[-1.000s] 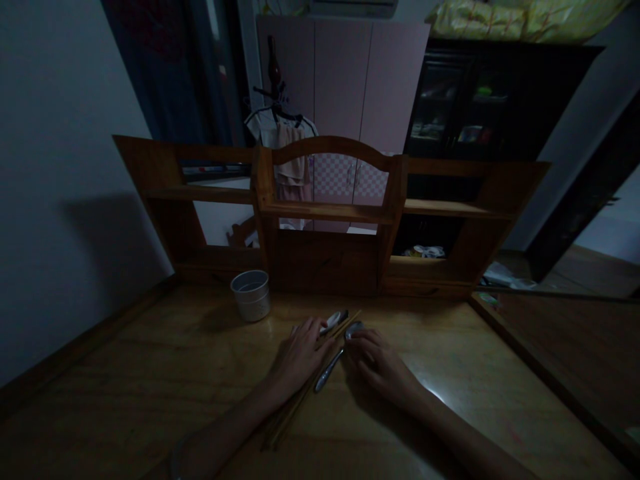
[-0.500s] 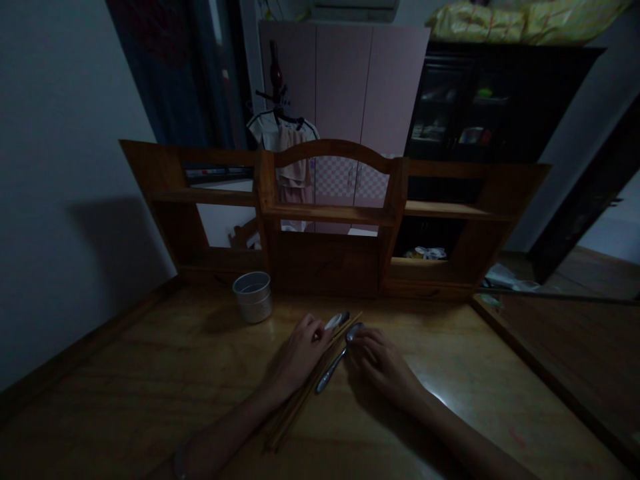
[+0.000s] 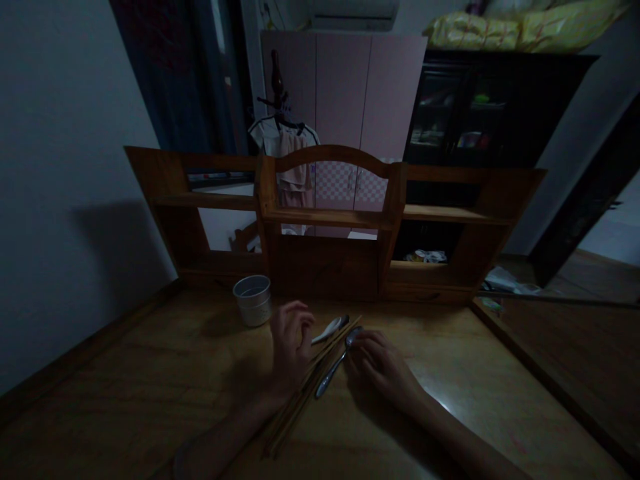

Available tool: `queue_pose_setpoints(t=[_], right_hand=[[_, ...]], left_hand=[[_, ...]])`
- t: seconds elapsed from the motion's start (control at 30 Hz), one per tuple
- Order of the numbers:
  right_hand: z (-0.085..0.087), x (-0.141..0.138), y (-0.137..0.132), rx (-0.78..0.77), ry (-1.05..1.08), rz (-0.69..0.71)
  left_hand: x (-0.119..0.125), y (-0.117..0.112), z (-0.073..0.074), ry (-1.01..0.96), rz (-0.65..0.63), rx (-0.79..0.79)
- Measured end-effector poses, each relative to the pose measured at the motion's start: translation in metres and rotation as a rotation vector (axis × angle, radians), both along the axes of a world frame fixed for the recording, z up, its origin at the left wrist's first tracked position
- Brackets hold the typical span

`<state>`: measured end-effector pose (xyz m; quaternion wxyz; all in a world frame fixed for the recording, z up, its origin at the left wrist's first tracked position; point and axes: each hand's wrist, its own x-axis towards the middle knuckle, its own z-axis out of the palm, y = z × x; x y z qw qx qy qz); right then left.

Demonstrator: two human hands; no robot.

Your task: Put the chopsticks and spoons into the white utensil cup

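My left hand (image 3: 291,343) is raised a little over the table, its fingers loosely bent and apart from the thumb, with nothing visible in them. Beneath and beside it lie several wooden chopsticks (image 3: 293,415), slanting from lower left to upper right. A white spoon (image 3: 327,330) lies just right of its fingertips, near a dark handle end (image 3: 344,321) whose remainder is hidden. My right hand (image 3: 383,363) rests on the table with its fingers closed at the bowl of a metal spoon (image 3: 333,377). That spoon lies along the right side of the chopsticks.
A round metal cup (image 3: 253,301) stands upright behind my left hand. The wooden shelf unit (image 3: 330,217) spans the back of the table (image 3: 175,373). A raised wooden edge (image 3: 540,373) runs along the right side, and a white wall (image 3: 75,267) stands at the left.
My left hand has come off the chopsticks, lifting and moving left with its fingers loosened. More of the white spoon shows. My right hand stays at the metal spoon's bowl.
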<state>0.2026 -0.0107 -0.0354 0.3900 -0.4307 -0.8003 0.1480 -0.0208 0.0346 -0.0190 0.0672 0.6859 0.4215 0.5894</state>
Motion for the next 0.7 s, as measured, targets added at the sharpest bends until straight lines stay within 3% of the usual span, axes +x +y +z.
queue_pose_setpoints(t=[0.17,0.27,0.33,0.4,0.5,0.6,0.7], right_hand=[[0.000,0.010,0.007,0.005,0.000,-0.060],[0.001,0.020,0.011,0.031,0.022,-0.098],[0.001,0.026,0.013,0.053,0.043,-0.131],[0.001,0.030,0.014,0.074,0.054,-0.170],[0.003,0.031,0.012,0.091,0.064,-0.187],[0.005,0.028,0.008,0.091,0.060,-0.171],[0.008,0.025,0.003,0.094,0.056,-0.147]], left_hand=[[-0.015,0.008,0.028,-0.211,0.222,0.218],[-0.044,0.036,0.048,-0.276,0.377,0.292],[-0.068,0.061,0.052,-0.341,0.442,0.243],[-0.093,0.084,0.043,-0.349,0.455,0.148],[-0.122,0.109,0.015,-0.334,0.459,-0.028],[-0.139,0.121,-0.012,-0.325,0.350,-0.289],[-0.142,0.121,-0.024,-0.289,0.198,-0.455]])
